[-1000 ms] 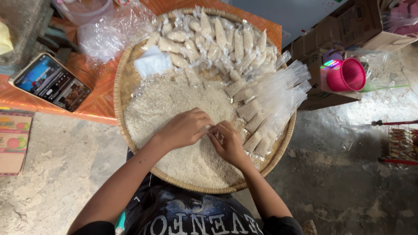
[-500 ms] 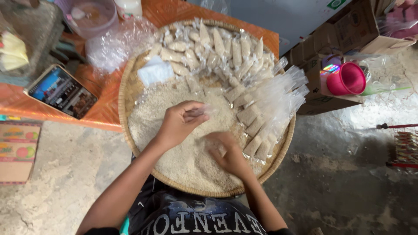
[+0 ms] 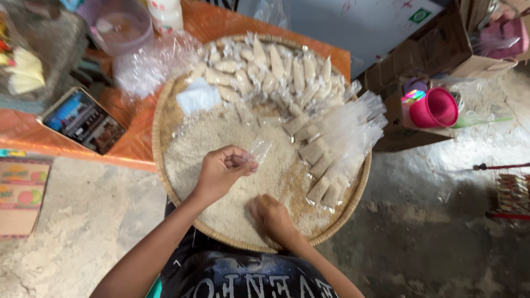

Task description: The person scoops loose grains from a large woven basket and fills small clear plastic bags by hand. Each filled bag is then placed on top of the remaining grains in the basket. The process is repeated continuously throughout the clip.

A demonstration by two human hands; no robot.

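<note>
- Since a second ago the two hands have parted: the right hand has dropped into the pale crumbs, while the left hand has lifted a small clear plastic bag.
- Left forearm reaches up from the lower left, fingers curled tight, pinching the bag's lower end; the bag hangs just over the crumb heap.
- Right hand lies palm down, fingers cupped into the crumbs near the woven tray's front rim; what it grips I cannot tell.
- Filled packets crowd the tray's far side, empty bags to the right.
- A phone rests on the orange table; a pink cup lies beyond.
</note>
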